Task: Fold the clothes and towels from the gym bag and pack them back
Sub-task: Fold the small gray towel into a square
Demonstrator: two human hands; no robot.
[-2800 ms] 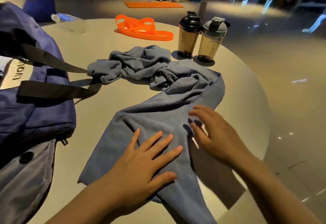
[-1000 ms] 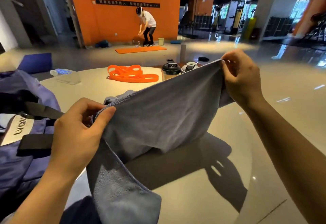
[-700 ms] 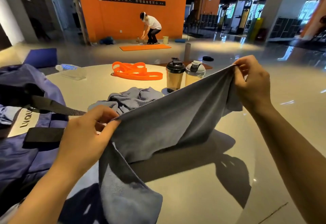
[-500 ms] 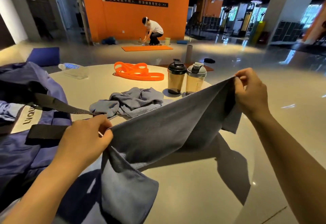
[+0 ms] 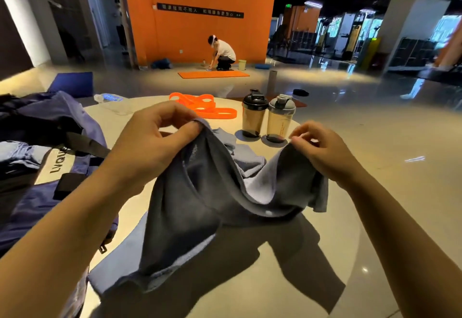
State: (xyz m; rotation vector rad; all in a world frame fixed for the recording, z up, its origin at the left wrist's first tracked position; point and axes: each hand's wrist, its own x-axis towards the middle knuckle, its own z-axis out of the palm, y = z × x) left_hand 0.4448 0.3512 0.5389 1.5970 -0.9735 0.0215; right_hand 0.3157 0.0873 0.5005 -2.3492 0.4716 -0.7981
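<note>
Head view: the left hand [image 5: 152, 140] pinches one corner of the gray towel [image 5: 200, 207] mid-frame. The right hand [image 5: 322, 152] pinches the other corner. The towel sags between them above the table [image 5: 287, 280].

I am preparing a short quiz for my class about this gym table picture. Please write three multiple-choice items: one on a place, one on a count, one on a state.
1. Where does the gym bag lie on the table?
A. left side
B. right side
C. behind the bottles

2. How many shaker bottles stand on the table?
A. one
B. two
C. four

3. How is the grey towel held?
A. lying flat, untouched
B. pinched by both hands
C. packed in the bag

Key: 1 A, the bag fills the left edge. 2 B, a black-lidded bottle and a grey-lidded bottle stand together. 3 B, the left hand and the right hand each pinch an edge.
</note>
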